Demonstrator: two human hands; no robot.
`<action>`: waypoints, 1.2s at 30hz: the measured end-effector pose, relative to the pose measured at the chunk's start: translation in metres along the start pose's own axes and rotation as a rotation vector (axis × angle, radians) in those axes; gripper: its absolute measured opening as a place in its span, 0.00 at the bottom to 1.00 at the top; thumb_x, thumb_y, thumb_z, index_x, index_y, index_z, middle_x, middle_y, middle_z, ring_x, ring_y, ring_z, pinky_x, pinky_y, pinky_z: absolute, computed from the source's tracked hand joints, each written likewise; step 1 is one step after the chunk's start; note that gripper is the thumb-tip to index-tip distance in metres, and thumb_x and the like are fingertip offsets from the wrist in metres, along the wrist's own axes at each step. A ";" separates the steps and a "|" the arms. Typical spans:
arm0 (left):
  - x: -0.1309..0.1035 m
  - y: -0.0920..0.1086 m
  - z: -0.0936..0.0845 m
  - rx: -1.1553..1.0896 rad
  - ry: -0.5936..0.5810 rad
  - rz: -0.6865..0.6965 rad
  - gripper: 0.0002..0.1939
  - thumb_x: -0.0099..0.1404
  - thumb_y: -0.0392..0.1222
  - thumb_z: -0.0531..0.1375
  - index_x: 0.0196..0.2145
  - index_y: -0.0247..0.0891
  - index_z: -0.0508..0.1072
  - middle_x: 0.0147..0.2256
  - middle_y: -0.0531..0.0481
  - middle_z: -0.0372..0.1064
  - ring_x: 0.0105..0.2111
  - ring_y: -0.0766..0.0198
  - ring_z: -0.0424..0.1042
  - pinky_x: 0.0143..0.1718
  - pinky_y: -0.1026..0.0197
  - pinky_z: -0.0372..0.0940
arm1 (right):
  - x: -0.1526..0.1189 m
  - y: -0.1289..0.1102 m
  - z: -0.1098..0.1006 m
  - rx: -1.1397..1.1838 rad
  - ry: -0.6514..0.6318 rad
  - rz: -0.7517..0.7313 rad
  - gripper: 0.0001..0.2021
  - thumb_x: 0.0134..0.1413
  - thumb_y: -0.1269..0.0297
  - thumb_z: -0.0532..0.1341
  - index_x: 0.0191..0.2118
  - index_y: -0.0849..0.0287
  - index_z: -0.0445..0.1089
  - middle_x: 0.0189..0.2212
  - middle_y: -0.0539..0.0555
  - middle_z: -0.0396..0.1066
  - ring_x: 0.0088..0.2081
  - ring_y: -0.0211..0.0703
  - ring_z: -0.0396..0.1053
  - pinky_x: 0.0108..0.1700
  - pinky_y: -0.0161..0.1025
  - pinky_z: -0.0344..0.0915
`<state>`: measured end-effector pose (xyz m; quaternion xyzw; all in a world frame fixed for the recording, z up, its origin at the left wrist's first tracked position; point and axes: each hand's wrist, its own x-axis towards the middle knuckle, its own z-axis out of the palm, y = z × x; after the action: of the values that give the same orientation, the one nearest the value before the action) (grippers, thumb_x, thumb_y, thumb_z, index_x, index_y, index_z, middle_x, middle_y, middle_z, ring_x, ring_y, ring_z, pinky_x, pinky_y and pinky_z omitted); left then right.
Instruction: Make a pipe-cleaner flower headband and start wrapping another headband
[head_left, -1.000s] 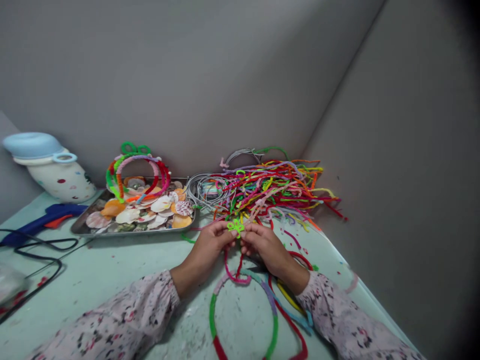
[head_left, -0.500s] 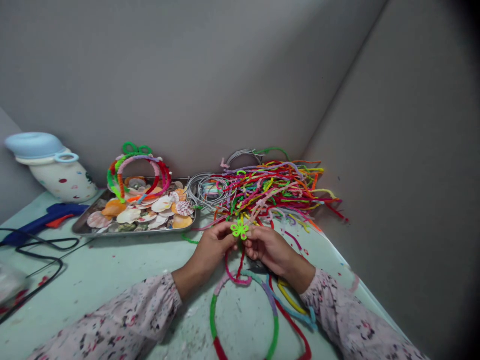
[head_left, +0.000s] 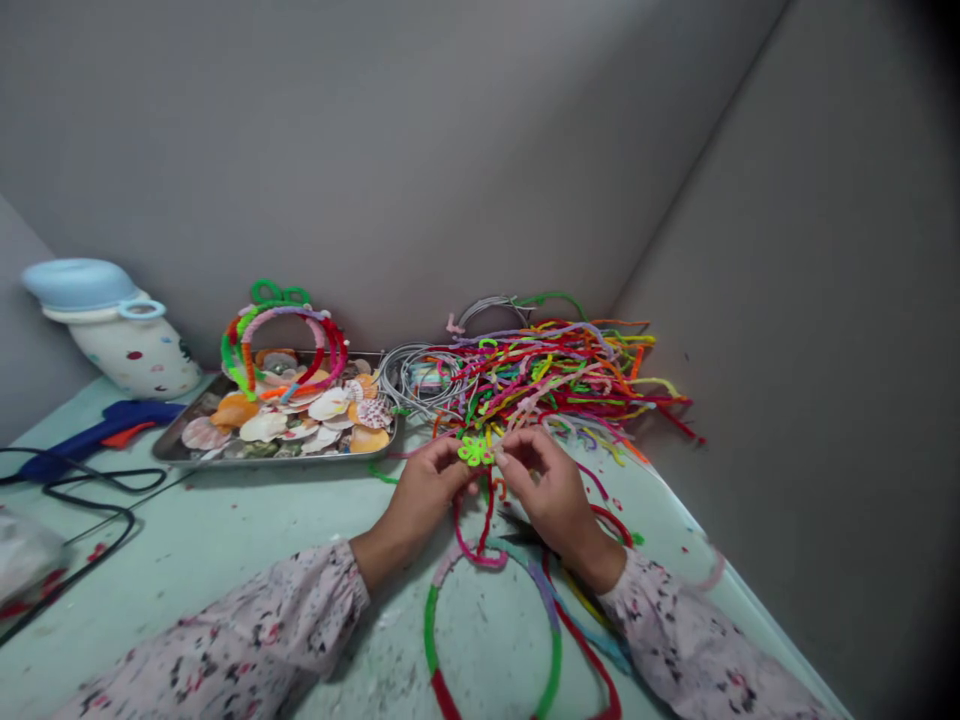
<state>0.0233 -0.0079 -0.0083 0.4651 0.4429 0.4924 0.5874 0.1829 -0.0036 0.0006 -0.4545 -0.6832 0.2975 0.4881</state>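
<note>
A bright yellow-green pipe-cleaner flower (head_left: 474,452) with looped petals is held up between my two hands. My left hand (head_left: 426,492) pinches its left side between thumb and fingers. At its right edge, my right hand (head_left: 546,490) has thumb and forefinger closed on a petal. Below them lies a multicoloured pipe-cleaner ring (head_left: 430,630) in pink, green, red, purple and blue. A red and pink pipe-cleaner loop (head_left: 487,515) rises from the ring's top toward my hands. Dark scissors (head_left: 521,530) lie partly hidden beside my right wrist.
Behind my hands is a heap of coloured pipe cleaners (head_left: 570,375) with coiled grey wire (head_left: 409,380). A metal tray (head_left: 262,461) holds seashells (head_left: 262,427) and finished-looking hoops (head_left: 247,350). A blue glue gun (head_left: 82,440), its cord and a white bottle (head_left: 135,350) are left.
The flower has tilted and shifted slightly left in my grip. My right hand's fingers have lifted and rearranged at its right edge. The view has shifted slightly.
</note>
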 end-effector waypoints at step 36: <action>-0.004 -0.003 0.000 -0.214 -0.132 0.003 0.09 0.58 0.42 0.64 0.32 0.35 0.70 0.25 0.53 0.68 0.24 0.70 0.64 0.27 0.67 0.57 | -0.008 -0.003 -0.003 -0.384 0.036 -0.582 0.09 0.52 0.71 0.59 0.41 0.55 0.67 0.36 0.56 0.68 0.41 0.47 0.67 0.43 0.44 0.66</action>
<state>0.0229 -0.0123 -0.0105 0.4317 0.3477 0.5060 0.6608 0.1854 -0.0120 0.0007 -0.3293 -0.8189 0.0036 0.4700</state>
